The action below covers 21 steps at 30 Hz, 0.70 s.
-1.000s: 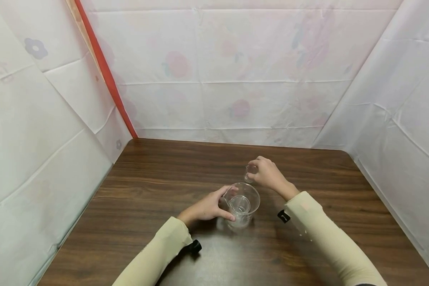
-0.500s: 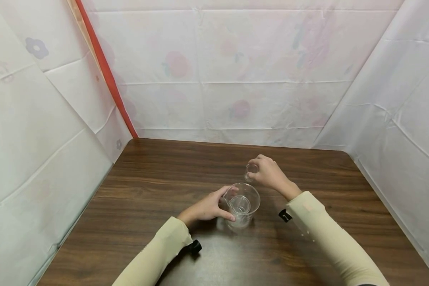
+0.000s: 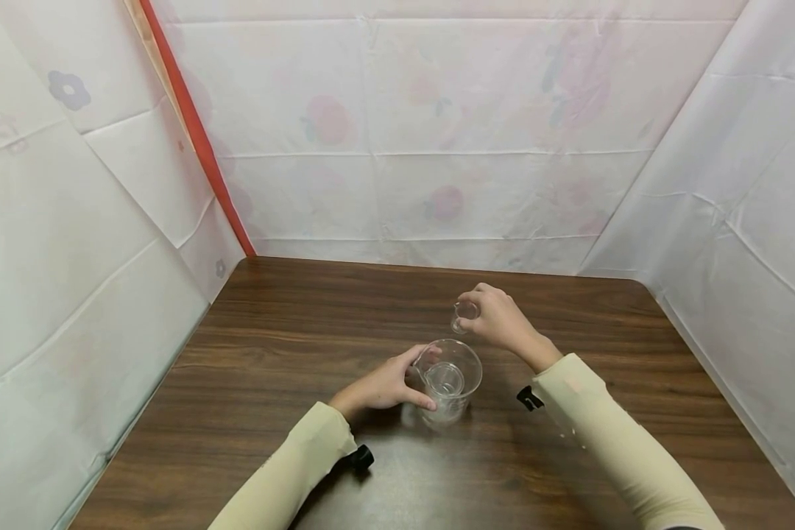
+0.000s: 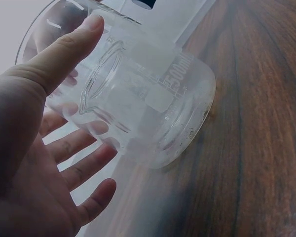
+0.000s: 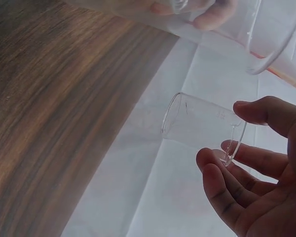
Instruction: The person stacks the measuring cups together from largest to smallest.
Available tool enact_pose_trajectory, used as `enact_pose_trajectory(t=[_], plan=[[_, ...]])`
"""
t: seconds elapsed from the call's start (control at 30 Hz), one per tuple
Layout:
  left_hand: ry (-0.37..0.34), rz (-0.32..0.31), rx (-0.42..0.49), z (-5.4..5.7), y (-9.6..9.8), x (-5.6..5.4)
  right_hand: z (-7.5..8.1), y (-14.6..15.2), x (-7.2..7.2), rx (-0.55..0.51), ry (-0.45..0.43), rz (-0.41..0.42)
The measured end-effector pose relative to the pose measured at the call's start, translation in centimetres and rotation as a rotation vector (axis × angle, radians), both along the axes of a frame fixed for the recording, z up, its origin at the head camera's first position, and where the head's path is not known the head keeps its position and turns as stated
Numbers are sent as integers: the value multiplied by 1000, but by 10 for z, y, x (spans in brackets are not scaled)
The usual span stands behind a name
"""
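Observation:
A large clear glass beaker (image 3: 469, 374) with a "500ml" marking stands upright on the table. A smaller beaker (image 4: 119, 101) sits inside it. My left hand (image 3: 383, 383) holds the large beaker from the left, thumb on the near side and fingers round the far side. Just behind and above the large beaker's rim, my right hand (image 3: 500, 318) pinches a small clear beaker (image 5: 200, 123) by its rim, between thumb and fingertips. This small beaker hangs upright below the fingers, and its inside looks empty in the right wrist view.
The dark wood-grain table (image 3: 291, 331) extends around both hands. White patterned sheets (image 3: 397, 199) enclose it at the back and both sides, with a red strip (image 3: 202, 140) at the back left corner. A black wrist device (image 3: 361, 458) sits by the left sleeve.
My right hand has risen very slightly with the small beaker, which shifts a little up in the head view. The left hand and the large beaker have stayed in place.

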<state>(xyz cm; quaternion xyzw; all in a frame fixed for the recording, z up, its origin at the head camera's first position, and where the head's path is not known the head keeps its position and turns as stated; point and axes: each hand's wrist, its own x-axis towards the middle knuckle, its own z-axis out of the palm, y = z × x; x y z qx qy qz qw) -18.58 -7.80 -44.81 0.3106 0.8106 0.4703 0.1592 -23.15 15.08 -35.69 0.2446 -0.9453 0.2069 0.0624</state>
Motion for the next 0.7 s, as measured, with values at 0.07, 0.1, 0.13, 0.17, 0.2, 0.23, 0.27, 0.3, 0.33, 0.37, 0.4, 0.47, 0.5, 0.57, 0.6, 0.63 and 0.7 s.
enact_pose_trajectory(t=[0.07,0.1,0.13,0.17,0.2,0.23,0.27,0.3,0.33,0.37,0.4,0.47,0.5,0.57,0.6,0.63,0.7], plan=[[-7,1,3,1,0,0,2,0,1,-2,2,7],[-10,2,6,1,0,0,3,0,1,-3,4,11],[-10,2,7,1,0,0,4,0,1,-5,4,13],[-10,1,6,0,0,0,5,0,1,-7,8,16],[-10,2,6,0,0,0,5,0,1,-9,11,19],[-11,4,4,0,0,0,6,0,2,-13,13,20],[-13,5,0,0,0,0,6,0,2,-14,15,23],[-15,6,-1,-1,1,0,6,0,2,-16,17,23],[-17,8,-3,-1,1,-1,7,1,2,-19,18,24],[-20,8,-6,-1,1,-1,7,1,2,-22,19,24],[-22,9,-8,-2,1,-1,7,1,2,-24,18,26],[-26,10,-10,-1,1,-1,7,1,3,-28,19,29],[-24,8,-8,-2,2,-1,8,1,3,-32,21,31],[-21,6,-10,-1,1,-1,8,1,4,-40,24,35],[-20,6,-9,-1,1,-1,9,1,4,-46,25,36],[-18,5,-6,-1,1,-1,10,1,5,-51,24,35],[-14,2,-3,-1,1,-1,11,2,6,-58,25,33]])
